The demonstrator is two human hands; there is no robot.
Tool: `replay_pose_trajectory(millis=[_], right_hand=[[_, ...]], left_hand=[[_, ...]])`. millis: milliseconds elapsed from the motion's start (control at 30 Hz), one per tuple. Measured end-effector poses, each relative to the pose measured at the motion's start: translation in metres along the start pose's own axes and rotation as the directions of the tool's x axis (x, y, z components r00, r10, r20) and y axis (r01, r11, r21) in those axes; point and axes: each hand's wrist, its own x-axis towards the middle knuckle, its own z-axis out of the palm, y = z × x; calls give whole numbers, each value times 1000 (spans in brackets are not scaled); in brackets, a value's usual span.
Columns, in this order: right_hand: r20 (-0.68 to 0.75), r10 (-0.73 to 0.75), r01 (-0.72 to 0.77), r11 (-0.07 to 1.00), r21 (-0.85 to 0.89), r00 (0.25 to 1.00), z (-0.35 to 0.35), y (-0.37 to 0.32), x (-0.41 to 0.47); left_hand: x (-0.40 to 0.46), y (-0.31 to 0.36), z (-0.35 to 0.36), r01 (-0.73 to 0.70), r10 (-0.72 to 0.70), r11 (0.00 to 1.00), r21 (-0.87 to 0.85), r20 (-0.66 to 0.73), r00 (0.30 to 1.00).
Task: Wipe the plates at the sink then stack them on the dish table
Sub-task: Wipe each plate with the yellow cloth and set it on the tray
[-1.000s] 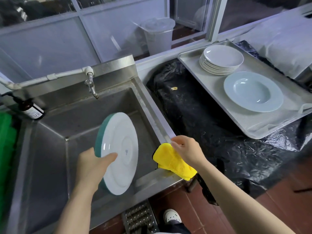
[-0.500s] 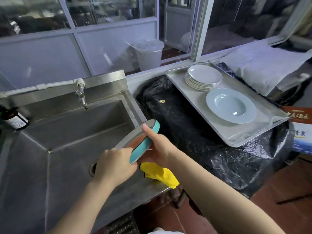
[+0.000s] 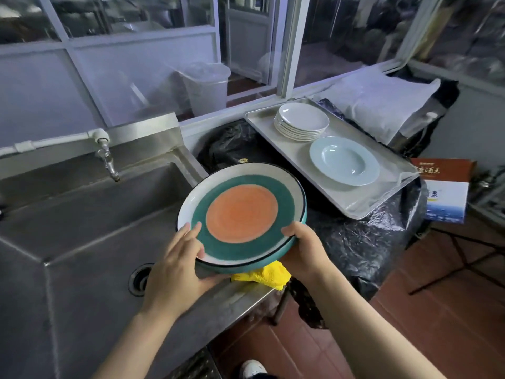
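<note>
Both hands hold a round plate [image 3: 241,214] with an orange centre, a teal ring and a white rim, face up above the sink's right corner. My left hand [image 3: 177,265] grips its near left edge, fingers on the face. At the near right edge my right hand [image 3: 304,248] grips it, thumb on top. A yellow cloth [image 3: 263,276] lies on the sink rim under the plate. On the grey tray [image 3: 355,206] to the right sit a stack of white plates [image 3: 300,121] and a pale blue deep plate [image 3: 344,161].
The steel sink [image 3: 82,228] has a tap [image 3: 105,157] at the back and a drain [image 3: 139,279]. Black plastic sheeting [image 3: 355,242] covers the table under the tray. A white bin [image 3: 206,86] stands behind the glass. A red and white box [image 3: 445,190] is at the right.
The plate was on edge with its white back showing; it has been turned face up and moved right. My right hand let go of the yellow cloth and took the plate's edge.
</note>
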Motion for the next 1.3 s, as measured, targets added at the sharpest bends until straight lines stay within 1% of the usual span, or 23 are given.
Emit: replay_pose_trajectory(millis=[67, 100, 133, 167, 200, 233, 267, 300, 333, 367, 467, 567, 633, 733, 800, 867, 933, 1067, 1200, 1300], right_hand=[[-27, -29, 31, 998, 58, 999, -12, 1, -11], [-42, -43, 47, 995, 83, 998, -19, 2, -17], [-57, -57, 63, 993, 102, 997, -26, 2, -24], [-71, -69, 77, 990, 114, 995, -32, 1, -30], [-80, -77, 86, 989, 123, 994, -38, 0, -36], [-83, -80, 91, 987, 132, 993, -43, -2, -41], [-86, -82, 94, 986, 141, 993, -49, -4, -46], [-90, -87, 99, 985, 143, 992, -54, -7, -49], [-94, -92, 105, 985, 137, 991, -59, -10, -52], [-98, -96, 109, 985, 132, 990, -64, -14, -54], [-124, -84, 101, 986, 136, 989, -79, -24, -55], [-184, -70, 90, 991, 103, 980, -96, -37, -52], [-252, -99, 121, 990, 73, 963, -110, -48, -43], [-358, -184, 194, 981, -8, 915, -141, -69, -23], [-397, -195, 186, 981, -63, 897, -167, -85, -10], [-427, -167, 139, 986, -97, 889, -195, -103, 1], [-443, -148, 97, 986, -135, 884, -222, -120, 11], [-435, -186, 83, 966, -244, 881, -256, -150, 34], [-415, -189, 47, 944, -328, 890, -268, -165, 58], [-407, -202, 47, 932, -359, 891, -273, -172, 76]], left_hand=[[-2, -4, 2, 10, -6, 989, -149, 25, 1000], [-2, -3, 4, 69, -61, 959, -274, 41, 997], [-2, 1, 4, 180, -165, 883, -434, 73, 984], [0, 9, 3, 322, -302, 739, -592, 136, 944], [4, 16, 5, 440, -406, 545, -714, 234, 883], [8, 22, 8, 506, -438, 356, -786, 339, 833], [14, 26, 12, 549, -420, 193, -813, 437, 795], [20, 30, 17, 586, -385, 72, -807, 520, 763], [27, 35, 20, 612, -359, -1, -791, 571, 738], [32, 40, 24, 624, -351, -21, -781, 591, 727], [44, 54, 37, 629, -394, 33, -777, 568, 723], [60, 69, 51, 610, -431, 50, -791, 534, 728], [72, 82, 64, 599, -428, 81, -797, 515, 743], [94, 101, 94, 612, -471, 87, -786, 509, 721], [108, 114, 116, 627, -499, 142, -766, 492, 714], [122, 129, 136, 647, -512, 194, -737, 487, 708], [135, 145, 153, 665, -507, 202, -719, 504, 699], [158, 167, 181, 687, -496, 192, -701, 535, 684], [177, 171, 193, 698, -547, 180, -694, 519, 657], [192, 167, 203, 703, -567, 180, -689, 511, 646]])
